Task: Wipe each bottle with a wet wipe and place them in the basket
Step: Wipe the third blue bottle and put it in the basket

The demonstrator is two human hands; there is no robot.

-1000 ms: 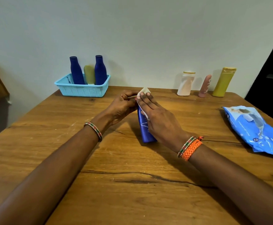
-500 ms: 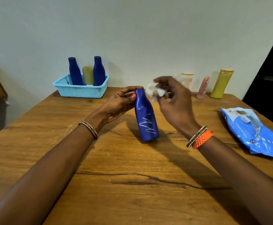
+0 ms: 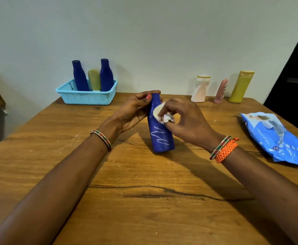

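**Q:** Item in hand?

**A:** One blue bottle [image 3: 160,128], base on the tabletop [image 3: 109,200], leaning slightly. My left hand [image 3: 135,112] is closed round its neck and cap. My right hand [image 3: 185,121] pinches a crumpled wet wipe [image 3: 164,116] against the bottle's shoulder, fingers curled, nothing else held.

**Q:** Stock elsewhere?

**A:** Basket [image 3: 86,99], far left by the wall: two blue bottles [image 3: 80,76] and one olive tube [image 3: 94,79], all upright. Far right by the wall, unwiped I judge: white bottle [image 3: 200,89], pink tube [image 3: 220,91], yellow bottle [image 3: 240,87]. Wipe pack [image 3: 275,137], right edge of the tabletop.

**Q:** Risks?

**A:** Entry one: the bottle rests on little of its base, so a hard sideways rub could skid it out from under my left hand. Entry two: the wipe is balled small; it may miss the lower body and back unless I turn the bottle. Entry three: a damp bottle could slip during the carry to the basket, which is well apart from here, and topple those standing inside.
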